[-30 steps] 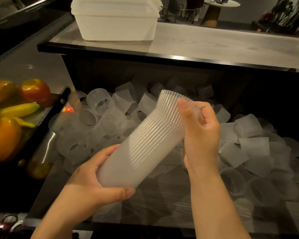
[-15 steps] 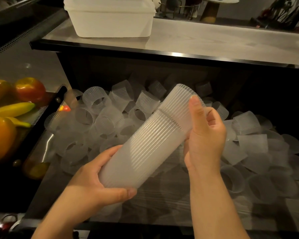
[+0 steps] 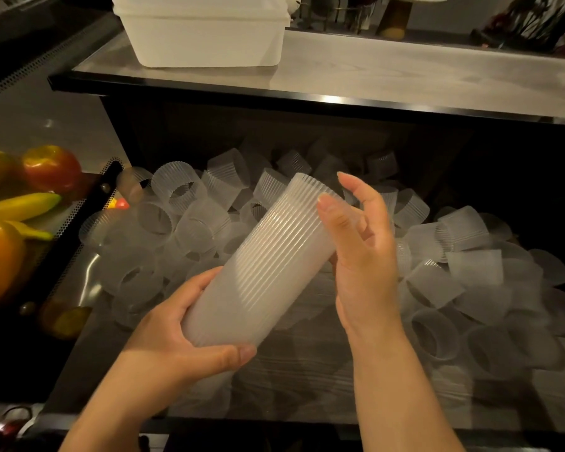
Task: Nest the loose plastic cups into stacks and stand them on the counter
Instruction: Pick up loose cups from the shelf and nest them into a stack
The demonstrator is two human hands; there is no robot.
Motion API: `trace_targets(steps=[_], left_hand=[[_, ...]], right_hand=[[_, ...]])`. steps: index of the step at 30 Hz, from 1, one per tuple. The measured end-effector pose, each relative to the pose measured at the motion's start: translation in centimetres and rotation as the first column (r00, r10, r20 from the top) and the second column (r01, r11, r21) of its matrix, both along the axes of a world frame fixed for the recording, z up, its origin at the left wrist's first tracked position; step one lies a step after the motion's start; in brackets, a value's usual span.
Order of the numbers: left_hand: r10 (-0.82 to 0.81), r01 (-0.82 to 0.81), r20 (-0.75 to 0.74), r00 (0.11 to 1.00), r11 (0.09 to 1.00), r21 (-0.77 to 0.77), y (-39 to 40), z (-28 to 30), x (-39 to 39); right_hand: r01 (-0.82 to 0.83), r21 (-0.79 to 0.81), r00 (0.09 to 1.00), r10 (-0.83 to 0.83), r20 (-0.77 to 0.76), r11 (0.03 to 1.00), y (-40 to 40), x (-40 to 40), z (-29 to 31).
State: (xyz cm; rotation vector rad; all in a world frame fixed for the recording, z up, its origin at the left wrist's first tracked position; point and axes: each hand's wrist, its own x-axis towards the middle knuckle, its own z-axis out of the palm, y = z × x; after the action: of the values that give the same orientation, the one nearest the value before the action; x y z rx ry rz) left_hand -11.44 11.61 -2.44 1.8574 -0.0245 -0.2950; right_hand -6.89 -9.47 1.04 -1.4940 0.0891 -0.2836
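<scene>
The left hand (image 3: 177, 334) stays clamped on the near end of the tilted, ribbed translucent plastic cup stack (image 3: 268, 259), while the right hand (image 3: 359, 252) has loosened, fingers apart, the newest cup now seated flush

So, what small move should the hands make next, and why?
Probably the right hand should reach for one loose cup beside it. The left hand has its grip on the tilted stack, the right fingers are open, and many cups still lie loose.
</scene>
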Motion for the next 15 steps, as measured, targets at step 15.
trace_targets(steps=[15], left_hand=[[0.209,-0.212,0.058,0.976,0.976,0.047,1.2,-0.9,0.5]], right_hand=[[-0.167,-0.091,0.956,0.138,-0.259,0.982,0.5,0.5,-4.3]])
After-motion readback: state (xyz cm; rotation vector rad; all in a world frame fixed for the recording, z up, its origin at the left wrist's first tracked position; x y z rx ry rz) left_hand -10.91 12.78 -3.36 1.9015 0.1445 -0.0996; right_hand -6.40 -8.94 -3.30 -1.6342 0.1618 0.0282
